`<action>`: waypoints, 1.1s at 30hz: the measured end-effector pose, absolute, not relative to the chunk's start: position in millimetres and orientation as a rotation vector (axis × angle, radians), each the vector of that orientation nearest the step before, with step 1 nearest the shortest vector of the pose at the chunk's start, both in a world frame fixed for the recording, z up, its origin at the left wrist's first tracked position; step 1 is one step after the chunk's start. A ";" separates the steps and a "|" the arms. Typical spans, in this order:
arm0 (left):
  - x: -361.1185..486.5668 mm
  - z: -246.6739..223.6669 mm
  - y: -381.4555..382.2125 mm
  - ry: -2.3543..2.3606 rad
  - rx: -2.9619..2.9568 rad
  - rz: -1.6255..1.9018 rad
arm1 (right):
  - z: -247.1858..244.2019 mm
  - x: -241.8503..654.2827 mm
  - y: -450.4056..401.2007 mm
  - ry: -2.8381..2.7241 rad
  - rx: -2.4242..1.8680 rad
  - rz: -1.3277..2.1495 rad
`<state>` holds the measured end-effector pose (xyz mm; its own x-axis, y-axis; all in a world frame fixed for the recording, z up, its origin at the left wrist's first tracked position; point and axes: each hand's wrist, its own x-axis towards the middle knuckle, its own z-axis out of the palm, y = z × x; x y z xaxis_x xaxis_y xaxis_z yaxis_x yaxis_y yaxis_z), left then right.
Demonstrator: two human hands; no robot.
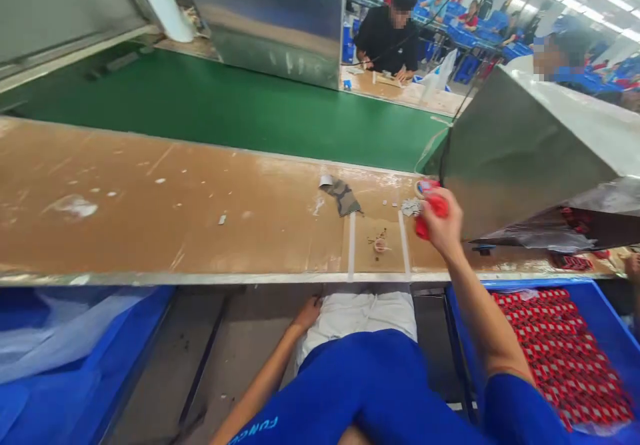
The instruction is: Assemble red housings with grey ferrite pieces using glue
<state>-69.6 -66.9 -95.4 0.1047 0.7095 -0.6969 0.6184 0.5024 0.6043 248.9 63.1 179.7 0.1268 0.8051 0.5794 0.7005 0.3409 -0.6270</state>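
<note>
My right hand [444,221] is closed round a red object [429,215], blurred by motion, above the right part of the brown bench. Just behind it lies a roll of tape [421,187], and to its left a small pile of pale bits [411,207]. My left hand [309,313] hangs low beside the white cloth on my lap, under the bench edge; its fingers are partly hidden. A patterned cloth strip [343,195] lies on the bench, and a small round pinkish piece [381,245] sits between two white tape lines.
Beyond the brown bench [125,211] runs a green belt [250,111]. A metal housing [525,151] stands at the right. Below it is a blue crate [455,291] with many red parts [565,351]. A person [387,38] works across the belt.
</note>
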 end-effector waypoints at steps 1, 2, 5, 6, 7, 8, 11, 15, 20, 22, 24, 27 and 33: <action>-75.1 -100.2 -73.4 1.584 1.159 0.106 | 163.4 219.5 93.5 -1.982 -1.373 0.170; -80.3 -104.0 -80.3 1.586 1.143 0.118 | 148.7 192.6 119.8 -2.335 -1.352 0.202; -96.2 -107.2 -103.3 1.586 1.098 0.153 | 114.8 134.1 171.0 -2.707 -1.234 0.336; -101.8 -105.0 -110.6 1.579 1.086 0.165 | 106.6 122.3 180.6 -2.767 -1.207 0.366; -107.3 -101.1 -117.1 1.566 1.079 0.175 | 99.6 113.7 187.9 -2.827 -1.187 0.383; -112.8 -95.2 -122.3 1.546 1.078 0.184 | 93.9 107.5 193.7 -2.878 -1.176 0.395; -128.4 -65.9 -129.0 1.450 1.127 0.175 | 86.4 96.0 202.7 -2.954 -1.210 0.414; -150.0 -7.8 -109.2 1.220 1.353 0.195 | 110.1 95.0 182.2 -2.851 -1.398 0.473; -150.3 42.4 -15.2 1.459 1.741 0.721 | 152.2 153.0 68.8 -2.238 -1.009 0.905; -132.4 46.6 26.3 1.587 1.979 0.777 | 139.6 187.8 -9.7 -2.041 -0.801 1.424; -111.6 45.7 58.9 1.621 2.121 0.634 | 102.8 219.2 -87.2 -1.760 -0.957 1.777; -85.3 44.6 89.7 1.598 2.168 0.354 | 24.3 249.5 -162.7 -1.105 -1.800 1.358; -52.6 54.8 108.1 1.647 2.192 0.164 | -82.3 256.0 -176.8 -0.704 -2.120 1.174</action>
